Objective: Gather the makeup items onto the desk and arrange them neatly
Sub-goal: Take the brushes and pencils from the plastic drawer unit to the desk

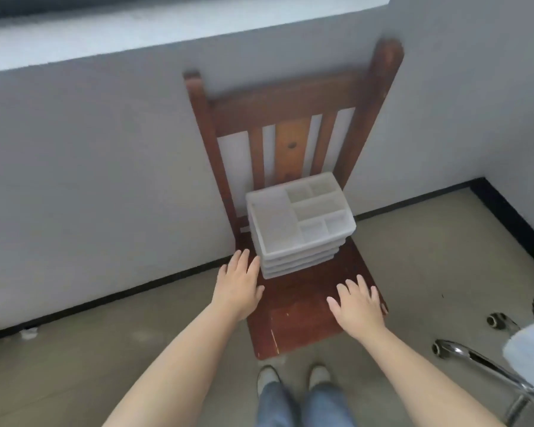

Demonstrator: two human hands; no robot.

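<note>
A stack of several white plastic organiser trays [299, 223] with divided compartments sits on the seat of a dark red wooden chair [302, 309]. The top tray's compartments look empty. My left hand [239, 286] is stretched out, fingers apart, just left of the stack's near corner, close to it but holding nothing. My right hand [356, 306] hovers over the front right of the seat, fingers spread, well short of the stack. No makeup items are visible.
The chair stands against a grey wall [105, 180] under a window sill. The chrome base and castors of an office chair [481, 362] reach in at the lower right, with another person's leg beside it. My feet [293, 377] are at the seat's front edge.
</note>
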